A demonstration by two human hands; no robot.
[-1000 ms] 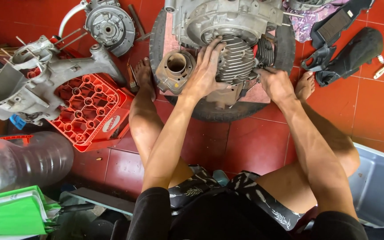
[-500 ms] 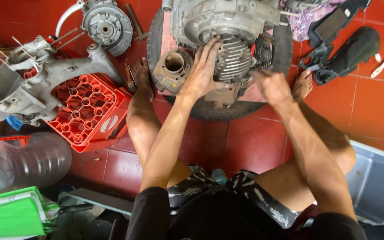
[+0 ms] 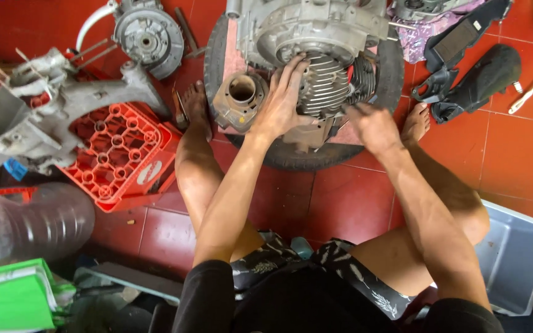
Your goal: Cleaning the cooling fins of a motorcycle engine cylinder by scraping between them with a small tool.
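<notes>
1. Nearest the camera, the person sits on the red tile floor (image 3: pixel 347 203) with knees spread and both forearms reaching forward to the work between the bare feet.
2. The right hand (image 3: pixel 372 126) hovers just in front of the finned cylinder (image 3: pixel 331 83), at its right lower side. It is motion-blurred, the fingers loosely curled; whether it touches or grasps anything I cannot tell.
3. The left hand (image 3: pixel 282 98) lies flat against the left face of the finned cylinder, fingers spread and pointing away from the body, pressing rather than closing around it. It is the hand plainly in contact, so the nearer of the two to the part.
4. The finned cylinder sits at the near end of the engine case (image 3: pixel 309 28), its long axis running roughly from the case toward the person, fins stacked across that line. From the left palm it lies directly to the right; from the right hand, up and to the left.
5. Just left of the left hand stands a rusty cylinder sleeve (image 3: pixel 240 98), bore upward, close beside the wrist.
6. All this rests on a black tyre (image 3: pixel 291 157) lying flat.
7. Farther left, a red crate (image 3: pixel 121 157) carries a grey crankcase half (image 3: pixel 44 111), well apart from both hands.
</notes>
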